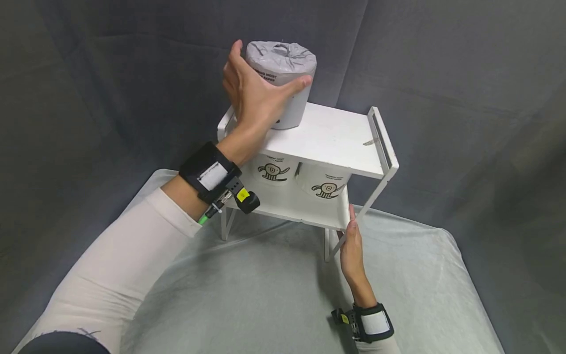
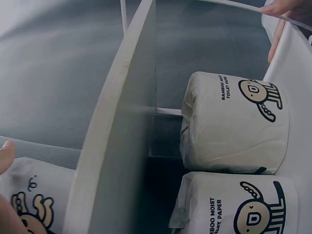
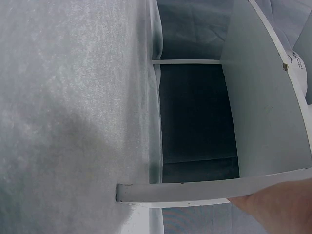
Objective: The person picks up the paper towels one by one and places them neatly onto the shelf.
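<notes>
My left hand grips a wrapped toilet paper roll, thumb across its front and fingers round its left side. The roll stands upright at the left of the white shelf's top board. At the shelf's right side, my right hand holds the frame near the lower board, its thumb lying along the leg. Two more wrapped rolls stand side by side on the lower board: a left roll and a right roll, both with a printed dog. In the right wrist view, part of the right hand meets a white leg.
The lower board has a raised edge, and the top board has a raised rail at its right end. Under the shelf lies a pale cloth-covered table. Grey curtains hang behind and to both sides.
</notes>
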Motion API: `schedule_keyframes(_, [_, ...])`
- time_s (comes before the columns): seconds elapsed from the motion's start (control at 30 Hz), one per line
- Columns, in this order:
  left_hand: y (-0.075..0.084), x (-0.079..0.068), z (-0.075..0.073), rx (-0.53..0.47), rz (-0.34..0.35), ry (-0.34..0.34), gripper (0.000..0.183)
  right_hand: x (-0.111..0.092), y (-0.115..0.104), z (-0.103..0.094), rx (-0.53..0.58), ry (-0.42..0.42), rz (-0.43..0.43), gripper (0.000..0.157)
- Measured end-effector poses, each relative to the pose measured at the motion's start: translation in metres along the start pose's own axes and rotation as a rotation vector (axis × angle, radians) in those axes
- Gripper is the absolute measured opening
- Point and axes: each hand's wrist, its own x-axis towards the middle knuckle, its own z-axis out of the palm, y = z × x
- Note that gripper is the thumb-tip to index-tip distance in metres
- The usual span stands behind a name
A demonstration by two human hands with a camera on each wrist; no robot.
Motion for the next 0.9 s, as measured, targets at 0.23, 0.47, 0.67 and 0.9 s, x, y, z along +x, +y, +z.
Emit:
schedule_keyframes(0.23, [0.002, -0.007, -0.017, -0.02, 0.105, -0.059, 0.123, 0.001, 0.0, 0.0, -0.014, -0.008, 0.003, 0.06])
schedule_keyframes(0.47, [0.003, -0.011, -0.032, -0.069, 0.107, -0.119, 0.116, 0.001, 0.0, -0.004, -0.031, 0.011, 0.028, 0.058])
schedule_keyframes(0.67, [-0.001, -0.014, -0.05, -0.056, 0.069, -0.158, 0.111, -0.001, 0.0, -0.006, -0.027, 0.013, 0.032, 0.059])
schedule_keyframes(0.9, [-0.017, -0.022, -0.078, -0.027, 0.089, -0.176, 0.109, 0.0, 0.0, -0.004, -0.022, 0.001, 0.028, 0.059])
